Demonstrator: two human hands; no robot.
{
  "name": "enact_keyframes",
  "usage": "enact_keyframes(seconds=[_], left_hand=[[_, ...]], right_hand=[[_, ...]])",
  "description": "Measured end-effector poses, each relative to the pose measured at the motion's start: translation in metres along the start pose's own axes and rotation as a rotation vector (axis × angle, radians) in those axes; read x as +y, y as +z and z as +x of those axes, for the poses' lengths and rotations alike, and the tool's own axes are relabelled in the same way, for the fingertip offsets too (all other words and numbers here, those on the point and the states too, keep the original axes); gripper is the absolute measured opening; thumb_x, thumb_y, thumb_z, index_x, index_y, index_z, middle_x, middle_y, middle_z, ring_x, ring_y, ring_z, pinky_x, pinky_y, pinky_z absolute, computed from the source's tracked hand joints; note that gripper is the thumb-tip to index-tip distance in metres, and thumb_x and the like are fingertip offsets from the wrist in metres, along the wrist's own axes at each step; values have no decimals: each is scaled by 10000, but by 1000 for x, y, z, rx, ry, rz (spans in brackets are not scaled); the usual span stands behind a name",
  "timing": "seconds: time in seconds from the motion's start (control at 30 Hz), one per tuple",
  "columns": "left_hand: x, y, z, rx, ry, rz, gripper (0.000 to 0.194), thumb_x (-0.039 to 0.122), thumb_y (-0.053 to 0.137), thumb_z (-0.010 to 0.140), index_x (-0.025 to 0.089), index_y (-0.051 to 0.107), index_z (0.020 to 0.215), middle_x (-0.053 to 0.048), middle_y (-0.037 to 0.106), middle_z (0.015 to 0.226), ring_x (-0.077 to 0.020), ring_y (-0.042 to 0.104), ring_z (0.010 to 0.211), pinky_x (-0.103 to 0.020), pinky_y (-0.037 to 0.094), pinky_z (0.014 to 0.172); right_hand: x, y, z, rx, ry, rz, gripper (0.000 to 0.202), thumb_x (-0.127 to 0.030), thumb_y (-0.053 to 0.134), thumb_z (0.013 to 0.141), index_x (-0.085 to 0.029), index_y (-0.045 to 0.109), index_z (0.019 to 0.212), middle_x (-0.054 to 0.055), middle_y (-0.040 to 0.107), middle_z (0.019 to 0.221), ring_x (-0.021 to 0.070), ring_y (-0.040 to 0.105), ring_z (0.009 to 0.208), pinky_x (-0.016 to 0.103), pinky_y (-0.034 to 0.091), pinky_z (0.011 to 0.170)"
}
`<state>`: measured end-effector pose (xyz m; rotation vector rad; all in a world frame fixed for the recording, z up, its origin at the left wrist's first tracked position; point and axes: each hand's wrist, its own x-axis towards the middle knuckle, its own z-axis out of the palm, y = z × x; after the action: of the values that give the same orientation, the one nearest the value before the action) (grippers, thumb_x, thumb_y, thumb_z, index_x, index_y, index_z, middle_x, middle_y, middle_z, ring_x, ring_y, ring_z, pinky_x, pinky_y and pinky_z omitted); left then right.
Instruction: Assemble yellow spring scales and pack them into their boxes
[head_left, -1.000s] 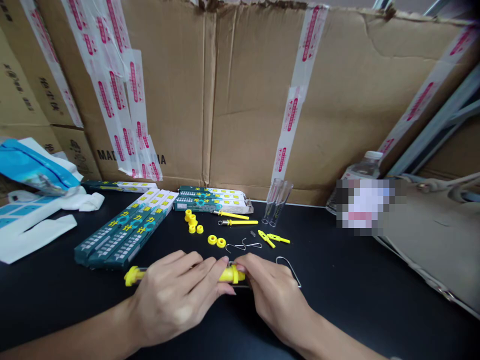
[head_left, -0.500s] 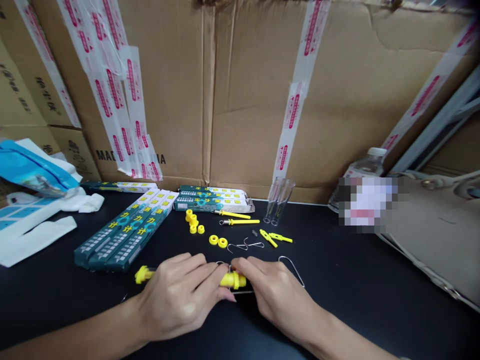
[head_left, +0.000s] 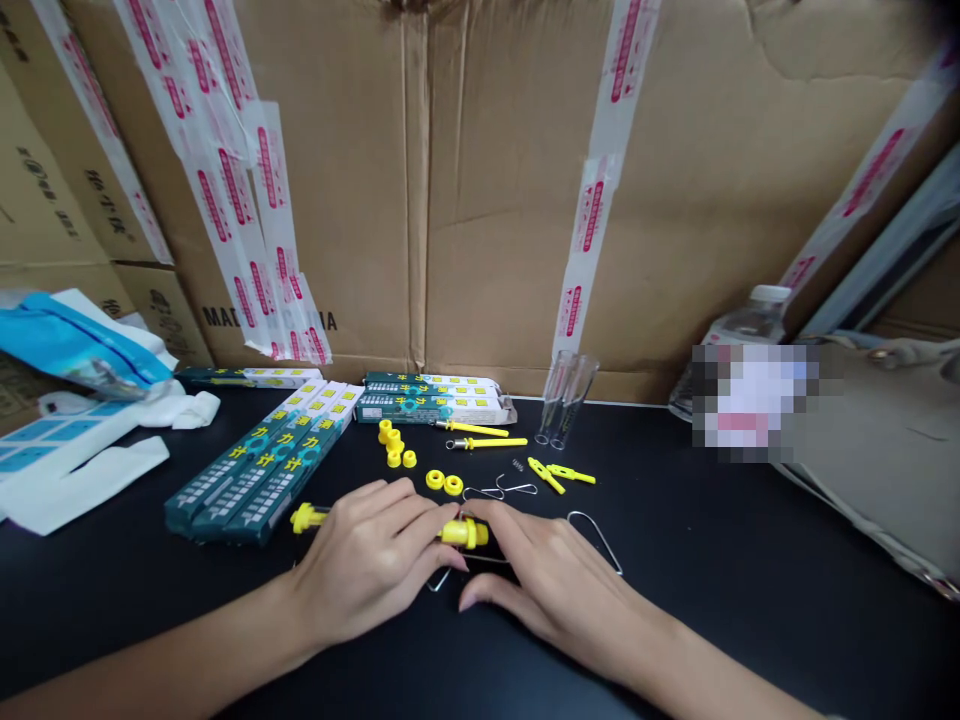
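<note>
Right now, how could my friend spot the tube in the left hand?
Below the big brown carton, find the black tabletop. There, the left hand grips a tube. Yellow pieces show at both its ends; the two clear tubes farther back have none.

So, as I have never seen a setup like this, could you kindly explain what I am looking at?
There is no machine here, only one person's two bare hands. The view comes from a camera worn on the person's head, looking forward and down. The left hand holds a yellow-ended tube, mostly covered by its fingers; the right hand is at one end, its thumb apart, and its grip is partly hidden. On the black table are printed boxes, small yellow caps, yellow rods, thin metal hooks and two clear tubes. Behind stands taped cardboard.
</note>
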<state>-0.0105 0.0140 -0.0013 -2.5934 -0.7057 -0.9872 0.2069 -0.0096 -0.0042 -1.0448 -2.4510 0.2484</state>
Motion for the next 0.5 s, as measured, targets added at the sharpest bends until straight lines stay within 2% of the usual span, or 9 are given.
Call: enact_keyframes(seconds=[0.1, 0.3, 0.4, 0.5], left_hand=[[1, -2, 1, -4, 3, -22, 198, 277, 624, 944, 130, 673, 1067, -32, 748, 800, -199, 640, 669, -330, 465, 591], [2, -5, 2, -15, -17, -74, 210, 262, 615, 951, 123, 649, 1105, -40, 741, 860, -194, 619, 702, -338, 479, 639], [2, -7, 3, -15, -4, -65, 230, 233, 593, 963, 106, 623, 1153, -54, 736, 894, -198, 622, 743, -344, 486, 662], [4, -9, 4, -40, -10, -33, 338, 233, 532, 995, 74, 541, 1293, -64, 726, 889, -193, 622, 742, -350, 495, 680]], right_hand=[[4, -3, 1, -2, 38, 4, 406, -390, 640, 930, -205, 442, 1233, 66, 731, 1060, 266, 742, 874, 331, 556, 639], [7, -6, 1, 71, -32, -69, 347, -441, 528, 984, -213, 449, 1233, 64, 736, 1084, 252, 754, 871, 317, 561, 612], [9, -6, 2, 104, -87, -128, 350, -441, 423, 1026, -180, 445, 1259, 80, 738, 1031, 231, 752, 850, 297, 550, 602], [11, -7, 2, 111, -151, -224, 305, -406, 392, 1043, -154, 506, 1172, 69, 723, 911, 196, 734, 749, 273, 509, 556]])
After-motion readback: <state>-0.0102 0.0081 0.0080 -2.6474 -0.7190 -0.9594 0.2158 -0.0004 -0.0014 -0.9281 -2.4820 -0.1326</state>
